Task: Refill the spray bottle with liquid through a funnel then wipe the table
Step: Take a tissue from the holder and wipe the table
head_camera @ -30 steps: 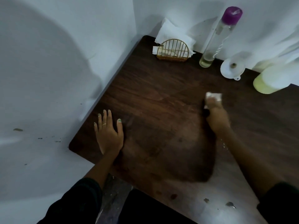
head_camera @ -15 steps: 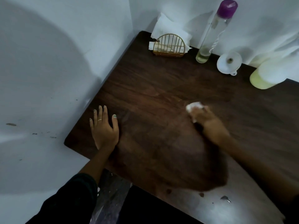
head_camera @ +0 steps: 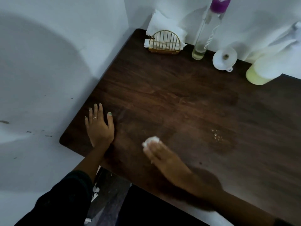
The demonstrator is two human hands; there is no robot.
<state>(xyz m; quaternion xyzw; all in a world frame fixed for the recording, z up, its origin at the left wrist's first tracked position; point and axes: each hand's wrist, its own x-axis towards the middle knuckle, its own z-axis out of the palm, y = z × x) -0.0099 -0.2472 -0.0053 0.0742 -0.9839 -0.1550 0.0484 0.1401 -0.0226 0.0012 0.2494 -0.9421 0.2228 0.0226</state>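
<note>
Dark brown wood-grain table (head_camera: pixel 162 88) fills the middle of the view, pushed into a corner of pale white walls (head_camera: pixel 48 62). Its left edge runs along one wall and its far edge meets the other; the rounded near-left corner juts out beside the person's body.

The left hand (head_camera: pixel 99 126) lies flat near that left edge, palm down, fingers spread a little, holding nothing; a thin ring sits on one finger. The right hand (head_camera: pixel 156 152), blurred, presses a small crumpled white tissue (head_camera: pixel 150 141) onto the tabletop, its fingers curled over the wad, just beside the left hand and close to the near edge. A cluster of small droplets (head_camera: pixel 217 136) sits to the right of the tissue, apart from it.

Everything else stands along the far edge, leaving the broad centre open: a gold wire napkin holder with white paper napkins (head_camera: pixel 164 41) in the corner, a tall slim clear bottle with a purple cap (head_camera: pixel 206 30) holding a little yellowish liquid, a white plastic funnel (head_camera: pixel 224 60) just beside it, and a translucent white spray bottle with pale yellow liquid (head_camera: pixel 263 69) farthest right.

No labels or writing can be read on any item.
</note>
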